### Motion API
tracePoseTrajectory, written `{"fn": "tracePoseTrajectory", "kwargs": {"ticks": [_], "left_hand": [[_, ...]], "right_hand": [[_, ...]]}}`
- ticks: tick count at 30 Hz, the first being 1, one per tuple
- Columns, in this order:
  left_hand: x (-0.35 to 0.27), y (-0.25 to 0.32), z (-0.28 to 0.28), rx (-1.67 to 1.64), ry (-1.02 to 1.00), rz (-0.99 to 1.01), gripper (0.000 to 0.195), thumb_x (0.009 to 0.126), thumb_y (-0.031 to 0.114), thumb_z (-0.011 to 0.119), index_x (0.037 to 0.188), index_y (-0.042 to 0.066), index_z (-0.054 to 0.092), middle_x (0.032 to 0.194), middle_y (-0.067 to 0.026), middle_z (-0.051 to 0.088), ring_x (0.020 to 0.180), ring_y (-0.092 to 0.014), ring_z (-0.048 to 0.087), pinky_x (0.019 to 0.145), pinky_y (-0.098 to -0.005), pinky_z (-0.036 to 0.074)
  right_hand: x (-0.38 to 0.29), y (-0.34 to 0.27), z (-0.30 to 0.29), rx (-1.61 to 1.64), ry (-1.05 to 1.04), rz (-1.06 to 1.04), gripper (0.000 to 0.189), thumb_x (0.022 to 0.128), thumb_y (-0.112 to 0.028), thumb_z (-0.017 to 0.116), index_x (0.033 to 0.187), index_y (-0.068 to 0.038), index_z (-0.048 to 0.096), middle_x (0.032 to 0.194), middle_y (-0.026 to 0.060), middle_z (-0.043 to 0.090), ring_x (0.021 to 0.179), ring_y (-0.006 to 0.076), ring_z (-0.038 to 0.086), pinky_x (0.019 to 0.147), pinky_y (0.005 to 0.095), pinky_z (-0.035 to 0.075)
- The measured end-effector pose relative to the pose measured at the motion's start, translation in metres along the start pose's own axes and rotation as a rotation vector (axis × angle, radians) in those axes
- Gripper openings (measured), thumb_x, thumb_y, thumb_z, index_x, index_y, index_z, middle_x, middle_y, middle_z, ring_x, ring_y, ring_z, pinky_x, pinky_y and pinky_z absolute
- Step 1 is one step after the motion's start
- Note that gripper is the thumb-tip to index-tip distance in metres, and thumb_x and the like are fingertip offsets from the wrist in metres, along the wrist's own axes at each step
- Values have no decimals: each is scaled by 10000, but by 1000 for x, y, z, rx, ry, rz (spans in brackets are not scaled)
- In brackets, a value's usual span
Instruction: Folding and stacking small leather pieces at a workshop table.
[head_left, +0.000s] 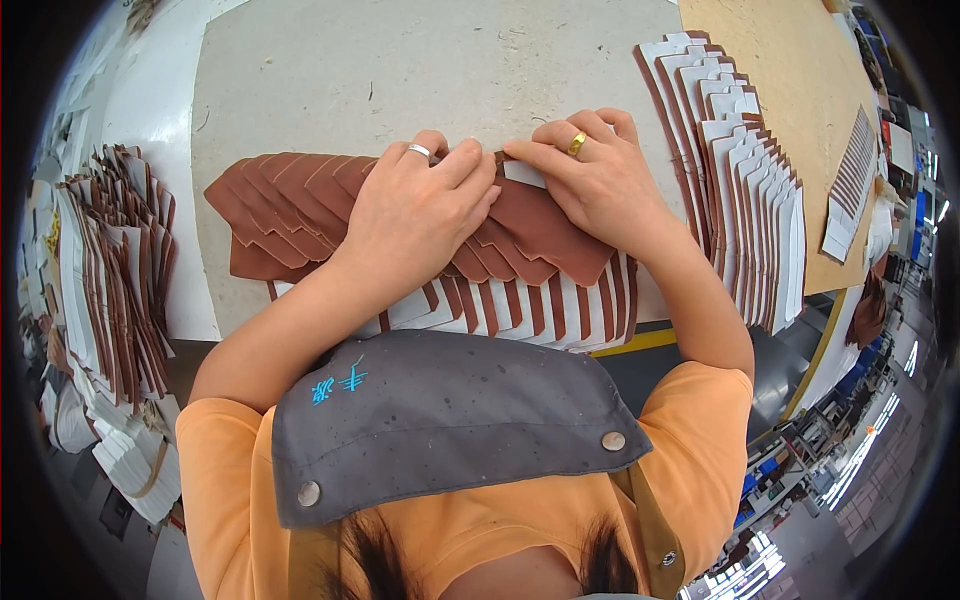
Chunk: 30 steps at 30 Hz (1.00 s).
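Observation:
Brown leather-like cut pieces (300, 195) lie fanned out, overlapping, across the grey board in front of me. Below them, nearer my body, is a row of overlapping white-backed pieces with brown edges (517, 304). My left hand (427, 202), with a silver ring, rests over the middle of the brown pieces, its fingertips near their far edge. At that same edge my right hand (592, 169), with a gold ring, has its fingertips at a small white-and-brown part (523, 172). The fingertips of both hands nearly meet there. Whether they pinch the edge is partly hidden.
Stacked white-and-brown pieces (739, 187) stand fanned at the right, partly over a tan board (810, 45). More bundled pieces (120, 277) lie at the left, above a white stack (139, 465). The grey board (450, 67) spans the table, whose near edge is beside my apron.

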<state>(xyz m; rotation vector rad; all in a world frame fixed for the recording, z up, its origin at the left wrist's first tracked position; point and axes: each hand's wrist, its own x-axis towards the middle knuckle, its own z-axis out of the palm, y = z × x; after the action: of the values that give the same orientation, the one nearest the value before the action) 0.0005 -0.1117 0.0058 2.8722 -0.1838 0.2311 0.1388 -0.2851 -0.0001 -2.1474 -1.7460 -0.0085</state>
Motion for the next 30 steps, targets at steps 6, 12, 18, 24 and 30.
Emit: {"fn": "tracePoseTrajectory", "kwargs": {"ticks": [6,12,18,24,30], "left_hand": [[-1,-1,0,-23,30,7,227,843,164,662,1037,46,665,1047,-14,601,908,-209,572,716,-331,464],[0,-1,-1,-8,11,4,231,843,165,663,1040,46,665,1049,-16,602,906,-211,569,714,-335,462],[0,-1,0,-23,27,-9,234,843,178,664,1036,46,661,1038,-14,599,902,-211,564,725,-336,458],[0,-1,1,-58,38,-33,249,847,182,660,1059,53,646,1025,-16,594,907,-212,559,732,-340,452],[2,-1,-1,-65,33,-28,210,854,174,649,1044,86,645,1017,-26,588,911,-218,559,737,-348,450]], "right_hand": [[3,1,0,-8,-44,-13,315,823,-124,583,1112,-219,665,959,-36,624,912,163,565,931,388,355],[0,1,2,-105,-40,-82,380,783,-85,601,1127,-225,681,966,-42,604,888,165,550,914,371,354],[0,5,2,-4,-19,-80,359,782,-71,612,1101,-215,691,971,-33,613,904,172,562,937,379,351],[1,1,1,80,45,7,314,754,-59,637,1030,-196,703,948,-18,624,896,187,566,946,387,348],[-2,12,-12,90,-39,-56,241,794,-87,631,1019,-168,666,1003,-11,627,927,183,577,922,385,357]]}}
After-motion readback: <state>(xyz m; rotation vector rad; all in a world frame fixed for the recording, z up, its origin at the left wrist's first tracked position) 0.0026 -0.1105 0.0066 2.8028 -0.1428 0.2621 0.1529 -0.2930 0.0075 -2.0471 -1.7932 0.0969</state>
